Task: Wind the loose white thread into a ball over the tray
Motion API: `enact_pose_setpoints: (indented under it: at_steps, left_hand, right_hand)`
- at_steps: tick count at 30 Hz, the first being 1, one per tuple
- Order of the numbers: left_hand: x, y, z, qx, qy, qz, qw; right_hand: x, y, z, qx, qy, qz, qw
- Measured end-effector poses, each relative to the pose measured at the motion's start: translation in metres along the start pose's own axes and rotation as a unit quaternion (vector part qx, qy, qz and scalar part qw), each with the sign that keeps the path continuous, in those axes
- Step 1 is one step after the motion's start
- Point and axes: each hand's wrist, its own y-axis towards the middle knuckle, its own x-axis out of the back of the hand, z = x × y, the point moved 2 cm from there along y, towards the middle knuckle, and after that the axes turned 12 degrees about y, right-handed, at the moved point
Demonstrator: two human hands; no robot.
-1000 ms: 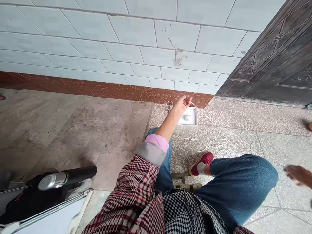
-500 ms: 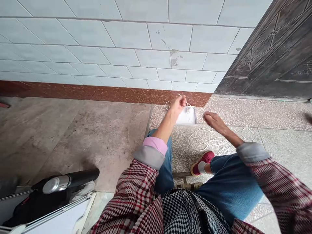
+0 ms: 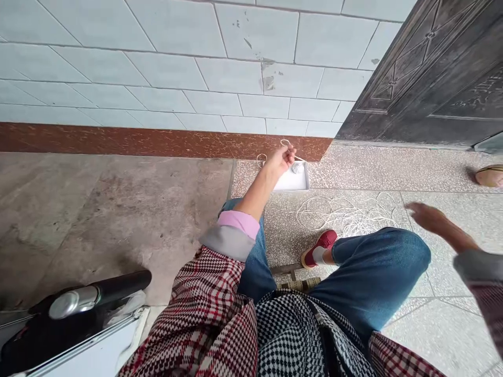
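My left hand is closed on a thin white cord, whose small loop sticks up past the fingers. Directly beneath it, a shallow white tray lies on the floor near the wall, partly covered by the wrist. A small bundle of white cord sits inside the tray. My right hand is out to the right, above the floor tiles, with its fingers blurred; whether it holds anything does not show. Between the hands, a loose tangle of white cord is spread on the floor.
A tiled wall with a brown base strip stands ahead, beside a dark carved door at right. A roundish pinkish object lies far right. At lower left, a white container holds a black bag and a silver-and-black cylinder.
My right hand has swung well out to the right, away from the tray. My left hand stays over the tray, still gripping the cord. The view has shifted slightly right and down.
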Motion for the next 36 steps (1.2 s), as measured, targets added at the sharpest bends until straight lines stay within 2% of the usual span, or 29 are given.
enact_pose_setpoints:
  at_steps: [1,3,5,7,9,10,12,15,17,19,21,24,27,29,30,31,33,34,36]
  left_hand:
    - [-0.006,-0.002,0.009,0.017,0.009,0.013,1.000]
    - [-0.016,-0.006,0.021,0.041,0.016,0.036,0.998]
    - [-0.021,-0.011,0.027,0.049,0.020,0.053,0.997]
    - [-0.022,-0.014,0.028,0.050,0.024,0.054,0.997]
    - [-0.020,-0.013,0.024,0.045,0.014,0.046,0.998]
    - [-0.018,-0.011,0.021,0.042,0.003,0.037,0.998]
    - [-0.013,-0.005,0.013,0.031,-0.031,0.008,0.999]
    - [-0.009,0.006,0.003,0.008,-0.072,-0.033,0.997]
    - [-0.011,0.009,0.004,0.003,-0.064,-0.028,0.998]
    - [-0.017,0.006,0.013,0.013,-0.021,0.005,1.000]
    - [-0.025,-0.002,0.029,0.029,0.029,0.058,0.997]
    - [-0.032,-0.013,0.051,0.054,0.077,0.123,0.988]
    - [-0.029,-0.014,0.055,0.061,0.084,0.113,0.988]
    - [-0.023,-0.008,0.046,0.050,0.068,0.086,0.993]
    - [-0.020,-0.005,0.040,0.045,0.055,0.073,0.995]
    - [-0.016,-0.002,0.033,0.040,0.039,0.059,0.997]
    - [-0.011,0.005,0.020,0.029,0.008,0.028,0.999]
    - [-0.009,0.007,0.014,0.022,-0.007,0.014,1.000]
    - [-0.007,0.012,0.005,0.009,-0.029,-0.002,1.000]
  right_hand:
    - [-0.023,0.021,0.004,-0.025,0.018,0.006,1.000]
    - [-0.082,0.060,0.029,-0.039,0.120,0.076,0.989]
    - [-0.147,0.087,0.069,-0.015,0.233,0.131,0.963]
    - [-0.201,0.099,0.105,-0.025,0.313,0.184,0.931]
    - [-0.230,0.099,0.122,-0.047,0.346,0.223,0.910]
    - [-0.233,0.095,0.122,-0.051,0.346,0.234,0.907]
    - [-0.216,0.085,0.105,-0.036,0.320,0.229,0.918]
    - [-0.157,0.071,0.060,-0.018,0.227,0.183,0.956]
    - [-0.121,0.067,0.036,-0.045,0.182,0.135,0.973]
    - [-0.106,0.066,0.031,-0.063,0.192,0.088,0.975]
    - [-0.116,0.070,0.044,-0.049,0.237,0.068,0.968]
    - [-0.164,0.080,0.079,-0.025,0.316,0.094,0.944]
    - [-0.213,0.085,0.103,-0.050,0.377,0.132,0.915]
    - [-0.224,0.083,0.105,-0.061,0.374,0.143,0.914]
    - [-0.220,0.080,0.101,-0.053,0.352,0.145,0.923]
    - [-0.208,0.076,0.095,-0.034,0.312,0.142,0.939]
    - [-0.167,0.063,0.072,0.014,0.182,0.123,0.976]
    - [-0.138,0.053,0.056,0.029,0.104,0.101,0.989]
    - [-0.073,0.025,0.019,0.029,-0.016,0.049,0.998]
